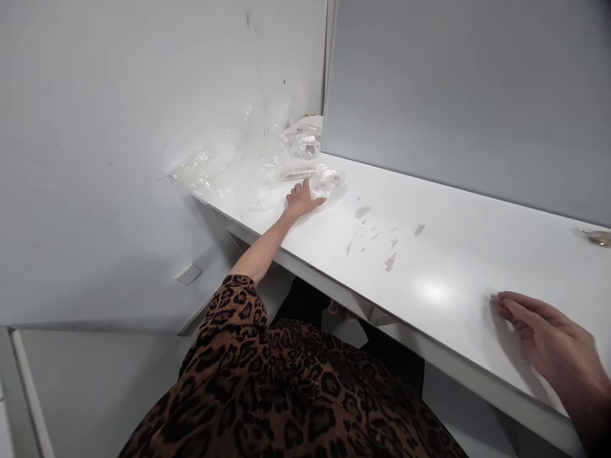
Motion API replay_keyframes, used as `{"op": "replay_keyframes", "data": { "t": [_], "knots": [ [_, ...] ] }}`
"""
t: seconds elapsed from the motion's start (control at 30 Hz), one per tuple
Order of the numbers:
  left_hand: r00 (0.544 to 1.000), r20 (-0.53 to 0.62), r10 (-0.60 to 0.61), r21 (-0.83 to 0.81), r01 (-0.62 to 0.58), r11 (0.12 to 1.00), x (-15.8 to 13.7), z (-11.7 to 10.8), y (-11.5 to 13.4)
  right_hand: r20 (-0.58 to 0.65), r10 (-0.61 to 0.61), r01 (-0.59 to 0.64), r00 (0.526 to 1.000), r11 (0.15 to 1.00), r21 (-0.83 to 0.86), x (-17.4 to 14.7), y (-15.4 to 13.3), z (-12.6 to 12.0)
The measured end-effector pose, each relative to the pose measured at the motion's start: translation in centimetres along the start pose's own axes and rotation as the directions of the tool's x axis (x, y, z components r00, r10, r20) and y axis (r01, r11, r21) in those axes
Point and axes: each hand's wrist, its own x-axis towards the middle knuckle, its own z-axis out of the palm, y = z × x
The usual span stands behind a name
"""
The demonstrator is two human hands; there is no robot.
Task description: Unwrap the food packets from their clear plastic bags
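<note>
My left hand reaches out to the far left part of the white table, fingers spread. It rests at the near edge of a clear plastic bag with a thin tan item in or beside it. Whether the fingers press on the plastic cannot be made out. Over the right part of the table, my right hand has thumb and fingers pinched together. A tiny pale bit shows at its fingertips, too small to name.
More crumpled clear plastic lies against the wall in the corner. Another clear packet sits behind it by the grey panel. At the far right lies a shiny packet. Grey marks stain the white table. A socket is on the wall.
</note>
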Motion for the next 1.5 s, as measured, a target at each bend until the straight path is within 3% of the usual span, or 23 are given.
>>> {"op": "replay_keyframes", "data": {
  "t": [0.13,0.23,0.37,0.5,0.6,0.67,0.77,0.83,0.9,1.03,1.13,1.23,1.3,1.37,1.43,1.5],
  "knots": [
    [0.989,0.060,0.132,0.003,-0.133,0.991,-2.1,1.3,1.6,0.102,-0.065,0.071,0.993,0.996,-0.057,-0.7,-1.4,4.0],
    [0.936,0.114,0.334,0.036,-0.340,0.940,-5.4,3.8,4.6,0.198,-0.046,0.054,0.979,0.998,-0.034,-1.6,-2.6,8.1],
    [0.771,0.180,0.610,0.019,-0.623,0.782,-10.7,7.5,7.9,0.329,-0.066,0.010,0.942,0.985,0.170,-2.5,-3.9,13.7],
    [0.584,0.315,0.748,-0.080,-0.769,0.634,-15.1,10.1,9.2,0.366,-0.027,-0.098,0.930,0.942,0.320,-2.2,-4.7,16.7],
    [0.533,0.347,0.772,-0.196,-0.764,0.615,-16.5,10.5,9.4,0.289,0.013,-0.117,0.957,0.931,0.346,-1.7,-4.9,17.0],
    [0.572,0.304,0.762,-0.255,-0.721,0.644,-16.2,10.3,9.4,0.267,0.037,-0.127,0.963,0.936,0.328,-1.3,-4.9,16.8],
    [0.718,0.227,0.658,-0.238,-0.614,0.753,-14.6,9.8,9.5,0.309,0.029,-0.128,0.951,0.943,0.308,-1.0,-4.9,16.6],
    [0.808,0.233,0.542,-0.207,-0.503,0.839,-13.5,9.8,9.7,0.334,0.014,-0.120,0.942,0.947,0.298,-0.9,-4.9,16.6],
    [0.853,0.279,0.441,-0.228,-0.387,0.893,-12.9,10.0,10.0,0.334,0.022,-0.118,0.942,0.955,0.272,-0.8,-5.0,16.8],
    [0.874,0.334,0.351,-0.342,-0.235,0.910,-13.6,10.8,10.9,0.287,0.014,-0.090,0.958,0.963,0.252,-1.1,-5.1,17.1],
    [0.894,0.326,0.308,-0.438,-0.146,0.887,-14.8,11.4,11.6,0.267,-0.081,0.025,0.960,0.978,0.207,-1.7,-4.9,16.9],
    [0.900,0.340,0.275,-0.604,-0.015,0.797,-15.5,11.6,11.9,0.299,-0.164,0.116,0.940,0.978,0.173,-1.9,-4.4,16.3],
    [0.904,0.356,0.238,-0.691,0.083,0.718,-15.6,11.3,12.0,0.310,-0.156,0.086,0.938,0.970,0.228,-1.7,-3.9,15.8],
    [0.926,0.325,0.191,-0.717,0.109,0.688,-15.5,10.8,12.1,0.278,-0.119,0.028,0.953,0.950,0.311,-1.5,-3.3,15.1],
    [0.957,0.254,0.137,-0.689,0.080,0.720,-15.2,10.2,12.3,0.236,-0.110,0.014,0.966,0.927,0.375,-1.2,-2.8,14.5],
    [0.959,0.261,0.111,-0.658,0.093,0.747,-15.0,9.8,12.5,0.223,-0.142,0.040,0.965,0.912,0.407,-1.2,-2.6,14.0]
  ]
}}
